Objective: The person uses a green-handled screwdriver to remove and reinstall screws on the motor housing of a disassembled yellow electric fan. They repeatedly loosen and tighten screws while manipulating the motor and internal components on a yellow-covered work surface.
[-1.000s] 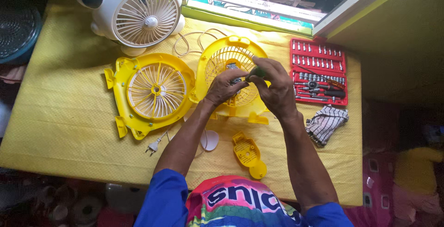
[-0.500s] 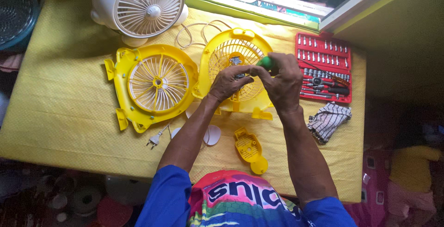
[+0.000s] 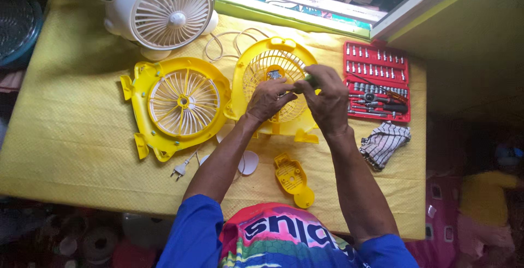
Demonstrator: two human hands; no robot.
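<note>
Our left hand [image 3: 268,99] and right hand [image 3: 326,96] have stayed over the yellow fan grille [image 3: 275,85] at upper centre; the right grips a green-handled screwdriver [image 3: 309,79], the left pinches beside it. Little has shifted, so we judge the same screw is under work.

Surface: table [image 3: 65,137], covered by yellow cloth.
Laid on it: white fan [image 3: 164,9], yellow fan housings [image 3: 177,104] [image 3: 275,63], red socket set [image 3: 376,79], striped rag [image 3: 385,143], plug [image 3: 179,171].

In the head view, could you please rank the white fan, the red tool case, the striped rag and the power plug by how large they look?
1. White fan
2. Red tool case
3. Striped rag
4. Power plug
</note>
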